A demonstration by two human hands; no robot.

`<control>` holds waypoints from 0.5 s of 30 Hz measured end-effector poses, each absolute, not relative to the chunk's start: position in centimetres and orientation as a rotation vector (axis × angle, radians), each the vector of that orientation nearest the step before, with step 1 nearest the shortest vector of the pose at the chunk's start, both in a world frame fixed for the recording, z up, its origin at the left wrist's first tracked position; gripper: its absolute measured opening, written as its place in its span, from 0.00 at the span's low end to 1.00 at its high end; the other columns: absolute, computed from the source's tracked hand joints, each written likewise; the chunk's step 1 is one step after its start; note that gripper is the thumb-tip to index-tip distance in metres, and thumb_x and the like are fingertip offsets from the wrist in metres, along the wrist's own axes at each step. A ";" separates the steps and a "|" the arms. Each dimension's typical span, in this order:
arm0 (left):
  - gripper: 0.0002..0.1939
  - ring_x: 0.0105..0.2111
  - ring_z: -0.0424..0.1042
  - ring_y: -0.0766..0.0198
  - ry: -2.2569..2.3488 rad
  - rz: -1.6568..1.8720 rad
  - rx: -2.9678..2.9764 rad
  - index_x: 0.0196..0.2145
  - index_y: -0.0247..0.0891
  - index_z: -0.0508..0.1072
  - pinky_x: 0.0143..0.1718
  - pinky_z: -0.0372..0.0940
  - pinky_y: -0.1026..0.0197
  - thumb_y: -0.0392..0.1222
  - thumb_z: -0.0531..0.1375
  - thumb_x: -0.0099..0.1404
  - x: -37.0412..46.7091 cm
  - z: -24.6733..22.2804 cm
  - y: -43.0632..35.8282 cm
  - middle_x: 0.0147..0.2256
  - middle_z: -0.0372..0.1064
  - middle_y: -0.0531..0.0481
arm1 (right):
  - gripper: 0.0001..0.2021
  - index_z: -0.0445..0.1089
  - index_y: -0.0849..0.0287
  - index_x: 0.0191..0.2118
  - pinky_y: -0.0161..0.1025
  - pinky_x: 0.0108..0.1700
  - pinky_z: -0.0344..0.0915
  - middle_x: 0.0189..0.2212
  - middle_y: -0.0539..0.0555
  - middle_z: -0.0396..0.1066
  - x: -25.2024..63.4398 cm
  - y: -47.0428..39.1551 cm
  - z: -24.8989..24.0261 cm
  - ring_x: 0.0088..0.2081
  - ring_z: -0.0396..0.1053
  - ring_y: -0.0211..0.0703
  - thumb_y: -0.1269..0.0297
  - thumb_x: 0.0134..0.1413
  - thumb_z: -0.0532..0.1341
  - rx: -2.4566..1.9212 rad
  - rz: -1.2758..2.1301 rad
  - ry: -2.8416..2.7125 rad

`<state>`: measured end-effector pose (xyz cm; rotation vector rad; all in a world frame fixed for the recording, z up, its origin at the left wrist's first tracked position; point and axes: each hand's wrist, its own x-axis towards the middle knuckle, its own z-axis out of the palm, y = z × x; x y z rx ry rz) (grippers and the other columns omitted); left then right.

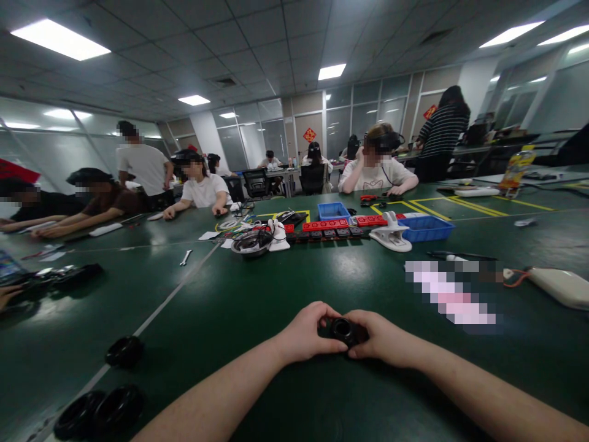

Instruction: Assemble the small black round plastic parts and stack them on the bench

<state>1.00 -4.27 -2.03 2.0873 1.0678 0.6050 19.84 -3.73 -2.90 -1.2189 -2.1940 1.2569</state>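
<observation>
Both of my hands meet at a small black ring-shaped part (pixel 343 329) with a round hole facing up, just above the green table. My left hand (pixel 309 331) curls around its left side, thumb at the near edge. From the right, my right hand (pixel 377 334) grips the same part, its thumb close to the other thumb. The fingers behind the part are partly hidden. At the lower left lie three black rings: one alone (pixel 124 352), and two side by side, the left one (pixel 79 415) touching the right one (pixel 119 408).
Across the green table (pixel 230 301) are a blue tray (pixel 427 228), a smaller blue tray (pixel 334 211), a white clamp (pixel 392 233), red strips (pixel 326 224), coiled cables (pixel 252 241) and a wrench (pixel 186 258). A white power bank (pixel 561 286) lies right. Several people sit beyond.
</observation>
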 end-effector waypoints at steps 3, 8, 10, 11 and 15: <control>0.20 0.31 0.59 0.66 1.111 0.646 2.090 0.37 0.38 0.66 0.31 0.57 0.66 0.45 0.63 0.45 1.2 -2.3 -4.1 0.33 0.59 0.52 | 0.15 0.65 0.62 0.34 0.31 0.26 0.57 0.26 0.48 0.65 19.8 -3.4 -3.3 0.27 0.62 0.37 0.68 0.32 0.63 -1.264 1.186 -2.184; 0.19 0.31 0.60 0.66 1.213 0.735 2.059 0.35 0.37 0.67 0.31 0.57 0.66 0.45 0.63 0.45 1.6 -2.6 -3.6 0.33 0.60 0.51 | 0.13 0.66 0.61 0.32 0.31 0.27 0.56 0.26 0.48 0.66 19.4 -2.5 -3.7 0.28 0.64 0.38 0.67 0.32 0.63 -1.339 1.020 -2.191; 0.19 0.31 0.60 0.66 1.259 0.775 2.045 0.35 0.37 0.67 0.31 0.57 0.65 0.45 0.63 0.44 1.7 -2.7 -3.4 0.33 0.60 0.51 | 0.12 0.66 0.61 0.29 0.31 0.26 0.55 0.25 0.48 0.66 19.1 -2.1 -3.8 0.27 0.64 0.38 0.66 0.32 0.63 -1.393 0.931 -2.205; 0.19 0.31 0.60 0.65 1.283 0.791 2.039 0.34 0.37 0.67 0.31 0.57 0.65 0.45 0.63 0.44 1.8 -2.8 -3.3 0.33 0.60 0.51 | 0.11 0.65 0.61 0.28 0.31 0.25 0.55 0.24 0.49 0.66 18.9 -1.9 -3.8 0.27 0.63 0.38 0.65 0.32 0.63 -1.430 0.868 -2.210; 0.17 0.31 0.61 0.65 1.403 0.839 2.029 0.33 0.37 0.67 0.31 0.58 0.64 0.46 0.63 0.45 2.2 -3.1 -2.7 0.32 0.61 0.51 | 0.16 0.63 0.60 0.28 0.31 0.23 0.52 0.27 0.50 0.66 18.1 -1.1 -4.0 0.27 0.63 0.40 0.58 0.29 0.64 -1.609 0.613 -2.169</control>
